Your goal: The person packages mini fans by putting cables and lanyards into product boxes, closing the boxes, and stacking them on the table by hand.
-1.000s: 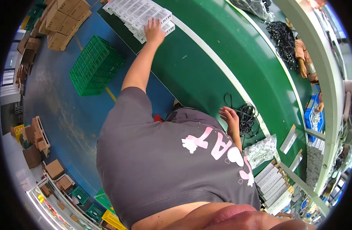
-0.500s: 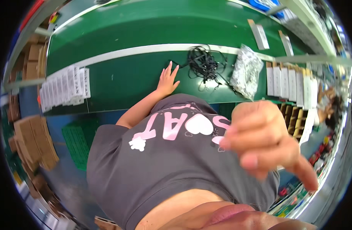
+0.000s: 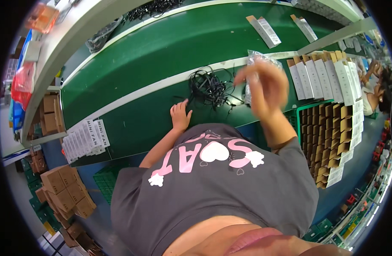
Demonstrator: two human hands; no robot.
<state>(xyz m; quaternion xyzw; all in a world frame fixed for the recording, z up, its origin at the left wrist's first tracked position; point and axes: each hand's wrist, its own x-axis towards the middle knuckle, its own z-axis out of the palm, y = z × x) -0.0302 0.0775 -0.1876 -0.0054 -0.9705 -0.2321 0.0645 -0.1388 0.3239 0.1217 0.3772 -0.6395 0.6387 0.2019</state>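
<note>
On the green worktable [image 3: 140,115], my left hand [image 3: 180,116] lies with its fingers apart, its fingertips beside the end of a black cable. That cable runs to a tangled heap of black cables [image 3: 211,87] just right of the hand. My right hand [image 3: 270,87] is raised over the table at the right, blurred, its fingers bent and apart with nothing visible in them. Behind it, partly hidden, lies a clear plastic bag [image 3: 257,55] with silvery shine.
Flat white printed boxes [image 3: 87,138] overlap at the table's left. At the right, white cartons [image 3: 317,79] stand in a row beside a green crate [image 3: 299,123] of open cartons. Two more white boxes [image 3: 267,34] lie farther back. Brown cartons [image 3: 63,183] are stacked at lower left.
My right hand has moved away from near the camera, up and forward to the plastic bag. The view has shifted, showing more of the crate. My left hand stays by the cable end.
</note>
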